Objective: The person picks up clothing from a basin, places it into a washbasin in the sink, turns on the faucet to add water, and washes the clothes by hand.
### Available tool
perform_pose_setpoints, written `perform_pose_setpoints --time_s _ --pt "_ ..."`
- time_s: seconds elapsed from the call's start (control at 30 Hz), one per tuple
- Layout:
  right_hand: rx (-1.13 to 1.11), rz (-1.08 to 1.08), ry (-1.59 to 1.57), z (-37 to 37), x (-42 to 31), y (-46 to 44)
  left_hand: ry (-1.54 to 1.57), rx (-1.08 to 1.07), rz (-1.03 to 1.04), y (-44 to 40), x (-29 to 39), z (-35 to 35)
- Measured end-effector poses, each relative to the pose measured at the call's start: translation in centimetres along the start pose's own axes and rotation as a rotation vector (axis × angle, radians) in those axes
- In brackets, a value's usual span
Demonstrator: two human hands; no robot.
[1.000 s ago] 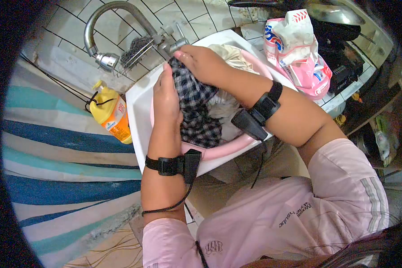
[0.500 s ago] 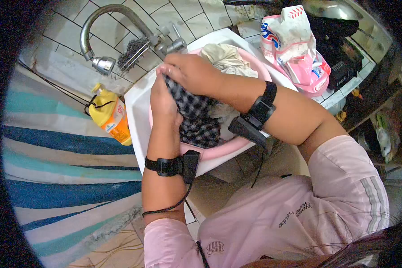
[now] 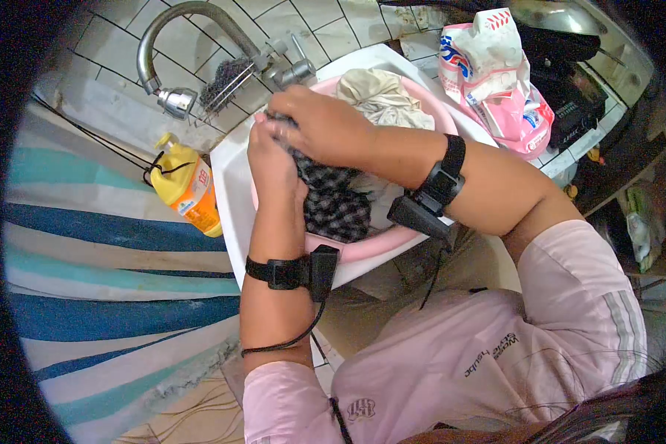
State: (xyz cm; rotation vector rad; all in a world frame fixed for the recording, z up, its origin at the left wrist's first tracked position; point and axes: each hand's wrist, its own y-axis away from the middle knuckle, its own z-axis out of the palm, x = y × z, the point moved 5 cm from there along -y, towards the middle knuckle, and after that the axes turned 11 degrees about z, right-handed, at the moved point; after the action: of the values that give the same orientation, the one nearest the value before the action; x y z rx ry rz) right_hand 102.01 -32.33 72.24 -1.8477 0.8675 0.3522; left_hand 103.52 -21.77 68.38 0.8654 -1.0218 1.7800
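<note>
A black-and-grey checked cloth (image 3: 336, 203) hangs from my hands into a pink basin (image 3: 381, 248). My left hand (image 3: 275, 157) is closed on the cloth at the basin's left side. Pressed against it from above, my right hand (image 3: 325, 126) is closed on the cloth's upper end, its fingertips over the left hand. Most of the cloth between the palms is hidden. Behind my right hand, a cream cloth (image 3: 385, 98) lies bunched in the basin.
The basin sits in a white sink (image 3: 233, 174) under a curved metal faucet (image 3: 149, 63). A yellow bottle (image 3: 189, 189) stands left, beside a striped curtain (image 3: 118, 229). An opened pink-and-white detergent bag (image 3: 496, 81) is on the tiled counter at right. A dark scrubber (image 3: 229, 81) sits on a wall rack.
The right hand's fingers have shifted over the left hand, covering more of the cloth's top end. The whole view has moved slightly.
</note>
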Motion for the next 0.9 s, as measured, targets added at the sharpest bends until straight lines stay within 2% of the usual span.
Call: perform_pose_setpoints --time_s 0.07,0.13,0.2,0.23,0.27,0.37,0.4,0.47,0.5,0.53,0.6,0.63,0.7,0.73,0.77,0.83,0.9 --pt "-0.038 0.25 -0.045 0.0 2.1 -1.0 -0.222 -0.09 0.094 1.0 1.5 1.4" --pt "0.006 0.265 -0.072 0.6 4.6 -1.5 -0.271 -0.13 0.164 0.9 1.5 1.6" --pt "0.026 0.24 -0.038 0.4 5.5 -1.8 -0.557 -0.327 0.389 1.4 2.2 2.7" --pt "-0.041 0.396 -0.072 0.4 6.0 -1.9 -0.544 -0.326 0.437 1.4 2.4 2.9" --pt "-0.04 0.397 -0.073 0.1 5.7 -1.9 -0.545 -0.328 0.436 1.5 2.5 2.8" --pt "-0.104 0.491 -0.096 -0.4 2.6 -0.7 -0.264 -0.068 0.133 0.2 1.5 0.7" --pt "-0.103 0.488 -0.097 0.0 2.5 -0.2 -0.265 -0.068 0.136 0.2 1.6 0.6" --pt "0.067 -0.105 -0.034 0.2 -0.4 0.6 -0.045 0.026 -0.024 0.2 0.9 0.0" --pt "0.016 -0.117 -0.017 -0.1 -1.1 0.7 0.03 0.002 -0.091 -0.1 0.5 0.0" --pt "0.015 -0.12 -0.017 -0.2 -1.1 0.5 0.032 0.004 -0.089 0.1 0.1 -0.1" --pt "-0.066 0.082 0.006 0.0 0.2 -0.2 -0.169 -0.069 0.119 0.5 0.4 0.4" --pt "-0.069 0.082 0.009 0.0 0.9 -0.7 -0.381 -0.126 0.237 0.3 1.2 0.5" --pt "-0.021 0.374 -0.062 0.3 4.5 -1.5 -0.482 -0.197 0.29 1.4 2.0 1.7" --pt "-0.016 0.373 -0.064 0.4 5.3 -1.6 -0.587 -0.273 0.342 1.8 2.5 2.5" --pt "-0.034 0.353 -0.071 0.6 6.0 -1.6 -0.481 -0.292 0.339 1.3 1.5 2.3" --pt "-0.047 0.337 -0.078 0.1 5.3 -1.5 -0.529 -0.235 0.358 0.6 1.1 1.6" --pt "-0.245 0.308 0.053 0.8 3.8 -0.9 -0.576 -0.175 0.378 -0.1 1.5 0.9"
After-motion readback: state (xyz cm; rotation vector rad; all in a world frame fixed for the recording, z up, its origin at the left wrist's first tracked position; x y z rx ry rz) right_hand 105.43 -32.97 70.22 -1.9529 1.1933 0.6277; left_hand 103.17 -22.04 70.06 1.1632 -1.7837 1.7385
